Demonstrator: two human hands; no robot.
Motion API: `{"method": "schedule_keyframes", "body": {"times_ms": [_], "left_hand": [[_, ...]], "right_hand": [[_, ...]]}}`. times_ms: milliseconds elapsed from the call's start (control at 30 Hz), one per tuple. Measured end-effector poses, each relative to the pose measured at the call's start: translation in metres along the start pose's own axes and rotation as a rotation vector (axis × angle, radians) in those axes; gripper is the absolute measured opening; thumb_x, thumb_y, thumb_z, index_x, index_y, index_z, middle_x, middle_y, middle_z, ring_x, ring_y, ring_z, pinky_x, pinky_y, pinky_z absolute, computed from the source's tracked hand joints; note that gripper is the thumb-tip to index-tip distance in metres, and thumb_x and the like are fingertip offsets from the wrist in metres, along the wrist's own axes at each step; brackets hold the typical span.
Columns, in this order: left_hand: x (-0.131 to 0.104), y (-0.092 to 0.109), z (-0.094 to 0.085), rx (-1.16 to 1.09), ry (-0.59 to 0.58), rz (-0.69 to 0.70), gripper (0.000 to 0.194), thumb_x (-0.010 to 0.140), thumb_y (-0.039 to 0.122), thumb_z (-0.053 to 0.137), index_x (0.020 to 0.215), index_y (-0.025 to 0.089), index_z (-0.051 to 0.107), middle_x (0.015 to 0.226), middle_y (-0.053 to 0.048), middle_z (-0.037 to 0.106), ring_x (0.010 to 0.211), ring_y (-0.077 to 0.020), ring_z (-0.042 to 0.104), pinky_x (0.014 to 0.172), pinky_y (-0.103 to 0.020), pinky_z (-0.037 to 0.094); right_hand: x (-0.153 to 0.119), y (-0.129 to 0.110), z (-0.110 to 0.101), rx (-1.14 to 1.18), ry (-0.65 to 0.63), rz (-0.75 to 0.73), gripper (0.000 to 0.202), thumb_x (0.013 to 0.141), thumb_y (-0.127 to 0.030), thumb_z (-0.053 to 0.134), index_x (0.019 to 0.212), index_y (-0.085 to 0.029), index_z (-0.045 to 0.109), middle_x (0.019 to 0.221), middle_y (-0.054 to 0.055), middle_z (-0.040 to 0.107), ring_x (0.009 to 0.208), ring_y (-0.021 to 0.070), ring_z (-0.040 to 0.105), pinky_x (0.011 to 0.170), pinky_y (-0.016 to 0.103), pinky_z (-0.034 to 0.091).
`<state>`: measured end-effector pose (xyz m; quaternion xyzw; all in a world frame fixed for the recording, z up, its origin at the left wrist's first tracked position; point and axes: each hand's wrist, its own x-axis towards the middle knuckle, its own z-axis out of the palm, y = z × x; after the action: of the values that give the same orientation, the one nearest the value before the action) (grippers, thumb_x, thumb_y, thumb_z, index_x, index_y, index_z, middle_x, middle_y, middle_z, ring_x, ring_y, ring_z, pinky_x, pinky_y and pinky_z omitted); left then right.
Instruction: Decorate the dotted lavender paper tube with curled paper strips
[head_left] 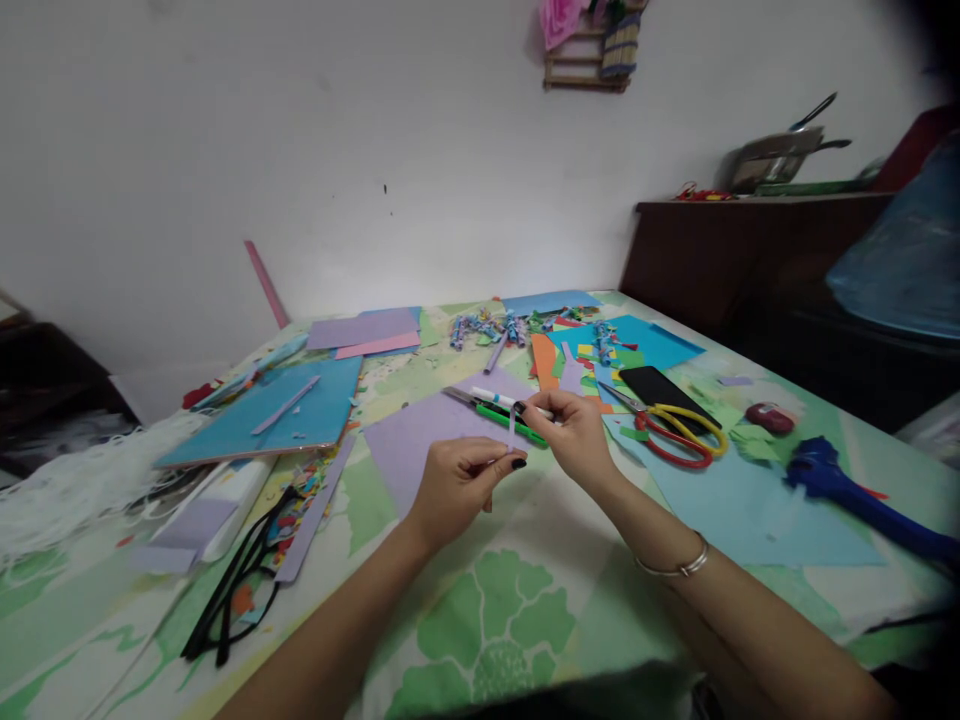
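Between my hands, a narrow pale lilac paper strip (512,428) stands nearly upright. Thumb and fingers of my left hand (465,488) pinch its lower end, while my right hand (566,430) pinches the top from the right side. Just behind the hands, a green utility knife (491,411) and a white pen (491,397) lie on a lilac paper sheet (409,440). My right fingers partly cover both. Scissors (679,435) with red and yellow handles rest to the right of my right hand, against a black phone (660,388).
Black glasses (240,580) and a blue pad (277,405) lie on the left. Rolled paper pieces (487,328) and scraps cover the back. A blue tool (862,500), perhaps a glue gun, lies at right over light blue paper (795,530). A dark cabinet (712,250) stands beyond.
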<state>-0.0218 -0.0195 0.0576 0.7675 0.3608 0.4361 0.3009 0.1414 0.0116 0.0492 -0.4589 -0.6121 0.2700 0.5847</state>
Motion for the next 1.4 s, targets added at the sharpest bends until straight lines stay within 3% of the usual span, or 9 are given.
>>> {"method": "schedule_keyframes", "body": {"times_ms": [333,433,500,600,700,900,1033,1233,1400], "left_hand": [[0.001,-0.005,0.0,0.135,0.137,0.194,0.015,0.081,0.029,0.063,0.077,0.02,0.074,0.072,-0.005,0.062,0.063,-0.0124,0.051,0.055,-0.025,0.041],[0.0,-0.004,-0.003,0.312,0.32,0.35,0.009,0.077,0.026,0.067,0.078,0.025,0.075,0.089,-0.008,0.06,0.085,-0.019,0.053,0.073,-0.034,0.044],[0.0,-0.002,-0.006,0.391,0.361,0.429,0.008,0.075,0.024,0.068,0.075,0.028,0.075,0.109,-0.009,0.059,0.104,-0.0244,0.049,0.088,-0.044,0.041],[0.003,-0.003,-0.011,0.36,0.226,0.489,0.011,0.077,0.021,0.066,0.077,0.027,0.075,0.12,-0.008,0.06,0.123,-0.0278,0.043,0.1,-0.05,0.034],[0.006,-0.006,-0.015,0.254,0.059,0.491,0.016,0.08,0.018,0.061,0.087,0.024,0.074,0.11,-0.009,0.068,0.115,-0.0246,0.053,0.097,-0.046,0.04],[0.009,-0.011,-0.02,0.219,0.094,0.482,0.018,0.079,0.016,0.062,0.09,0.024,0.074,0.103,-0.011,0.069,0.094,-0.021,0.063,0.085,-0.039,0.048],[0.012,-0.012,-0.022,0.066,0.097,0.405,0.019,0.079,0.017,0.063,0.093,0.021,0.074,0.091,-0.01,0.068,0.086,-0.0184,0.063,0.075,-0.032,0.051],[0.015,-0.018,-0.024,-0.107,0.119,0.104,0.018,0.083,0.026,0.06,0.09,0.019,0.075,0.089,-0.009,0.071,0.083,-0.0175,0.064,0.075,-0.029,0.048],[0.016,-0.027,-0.027,-0.388,0.001,-0.093,0.03,0.082,0.039,0.061,0.098,0.017,0.073,0.095,-0.01,0.071,0.09,-0.0206,0.062,0.081,-0.031,0.046]], "right_hand": [[-0.004,-0.003,0.0,-0.155,0.048,-0.182,0.015,0.075,-0.029,0.063,0.067,-0.017,0.061,0.059,0.0,0.057,0.052,0.0101,0.045,0.051,0.023,0.036],[-0.006,-0.005,-0.001,-0.217,0.038,-0.25,0.015,0.077,-0.029,0.063,0.069,-0.017,0.062,0.061,0.001,0.06,0.053,0.0104,0.048,0.051,0.023,0.037],[-0.007,-0.006,-0.001,-0.27,0.024,-0.309,0.014,0.078,-0.029,0.062,0.071,-0.017,0.063,0.063,0.002,0.062,0.054,0.0109,0.05,0.053,0.024,0.038],[-0.008,-0.005,-0.002,-0.344,0.005,-0.408,0.013,0.08,-0.029,0.061,0.074,-0.017,0.064,0.066,0.003,0.064,0.055,0.0116,0.052,0.054,0.024,0.039],[-0.007,-0.002,-0.003,-0.384,-0.012,-0.509,0.01,0.08,-0.025,0.06,0.076,-0.016,0.064,0.066,0.004,0.065,0.056,0.0122,0.054,0.056,0.025,0.04],[-0.008,0.0,-0.001,-0.391,-0.072,-0.533,0.014,0.083,-0.027,0.059,0.083,-0.016,0.068,0.065,0.005,0.064,0.059,0.013,0.055,0.057,0.025,0.04],[-0.008,0.001,0.002,-0.372,-0.124,-0.49,0.016,0.084,-0.027,0.06,0.085,-0.017,0.072,0.065,0.004,0.064,0.057,0.0116,0.054,0.055,0.023,0.039],[-0.009,0.004,0.003,-0.332,-0.184,-0.507,0.017,0.084,-0.025,0.059,0.09,-0.018,0.074,0.064,0.004,0.063,0.057,0.0109,0.054,0.055,0.022,0.039],[-0.008,0.002,0.001,-0.29,-0.218,-0.474,0.018,0.084,-0.028,0.06,0.087,-0.019,0.075,0.064,0.004,0.063,0.056,0.0102,0.053,0.054,0.022,0.038]]}}
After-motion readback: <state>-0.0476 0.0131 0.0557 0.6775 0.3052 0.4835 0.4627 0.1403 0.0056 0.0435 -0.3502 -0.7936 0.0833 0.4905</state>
